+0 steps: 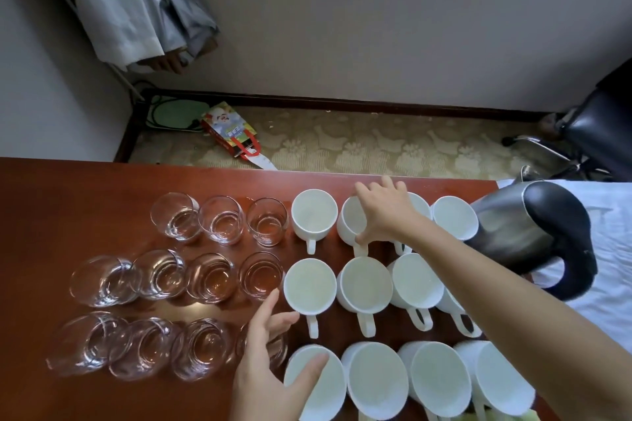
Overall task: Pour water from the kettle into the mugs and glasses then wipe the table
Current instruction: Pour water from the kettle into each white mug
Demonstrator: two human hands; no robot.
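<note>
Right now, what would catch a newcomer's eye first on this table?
White mugs fill the right half of the red-brown table, clear glasses the left. The right hand grips a back-row mug by its rim; the left hand rests open on a front mug. A steel kettle stands far right.

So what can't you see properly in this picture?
- Head view: the far-row mug is partly covered by the right hand.
- The near-row glass sits behind the left hand.
- The front mugs are cut off by the bottom edge.
- The kettle hides its own spout and inside, so its water level is unknown.
- The floor box print is too small to read.
</note>
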